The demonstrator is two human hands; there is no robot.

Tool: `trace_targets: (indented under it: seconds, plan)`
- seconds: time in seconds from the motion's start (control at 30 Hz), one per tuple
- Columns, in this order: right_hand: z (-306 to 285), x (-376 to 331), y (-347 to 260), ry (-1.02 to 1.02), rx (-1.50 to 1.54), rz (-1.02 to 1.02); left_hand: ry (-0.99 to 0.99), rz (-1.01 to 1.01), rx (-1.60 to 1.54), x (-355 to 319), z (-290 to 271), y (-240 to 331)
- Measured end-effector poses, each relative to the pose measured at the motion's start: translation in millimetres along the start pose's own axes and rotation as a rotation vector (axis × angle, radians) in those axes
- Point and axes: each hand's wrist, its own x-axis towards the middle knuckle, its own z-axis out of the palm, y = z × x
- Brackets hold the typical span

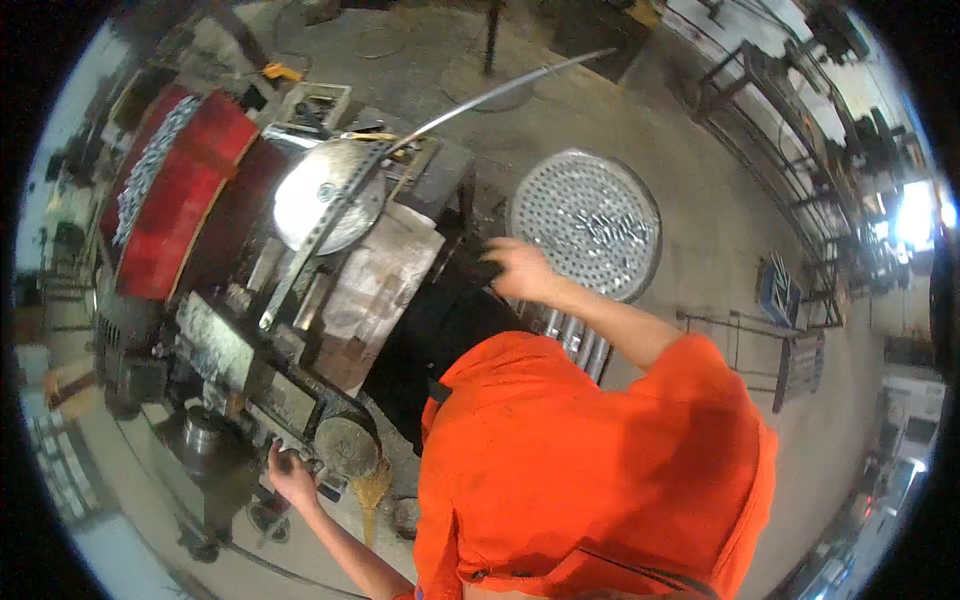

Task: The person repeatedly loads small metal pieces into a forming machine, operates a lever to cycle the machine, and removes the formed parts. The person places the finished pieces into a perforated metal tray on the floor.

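Observation:
My left hand (292, 478) is at the near lower end of a grimy metal machine (350, 290), its fingers curled round a small dark knob or handle that they partly hide. Beside it is a round, worn metal cap (347, 446). My right hand (517, 268) is at the machine's right side, close to my dark trousers, with bent fingers against something dark that I cannot make out. Across the machine runs a long thin metal bar (490, 95), passing over a shiny round disc (330, 195) and reaching far out to the upper right.
A round perforated metal tray (540, 200) to the right carries several small metal pieces (610, 228). At the left, a red bin (185, 215) holds many small grey parts (155, 165). Metal tubes (575, 340) lie below the tray. Racks (770, 130) stand far right.

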Motion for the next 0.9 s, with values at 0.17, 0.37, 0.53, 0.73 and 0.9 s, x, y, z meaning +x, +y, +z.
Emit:
trace_targets:
  seconds: [0.17,0.37,0.53,0.73,0.9]
  plan:
    - [-37,-132,162,-0.148,-0.446,0.883,-0.078,0.061,-0.016,29,1,-33]
    - [-32,-157,232,-0.14,-0.348,1.183,-0.072,0.106,0.047,35,1,-37]
    - [-8,-146,244,-0.2,-0.299,1.191,-0.072,0.035,0.02,23,0,-45]
    - [-9,-134,252,-0.174,-0.303,0.782,-0.057,0.105,-0.104,22,4,-25]
    - [-56,14,29,0.224,0.0,0.063,-0.113,0.068,-0.02,6,-10,-12]
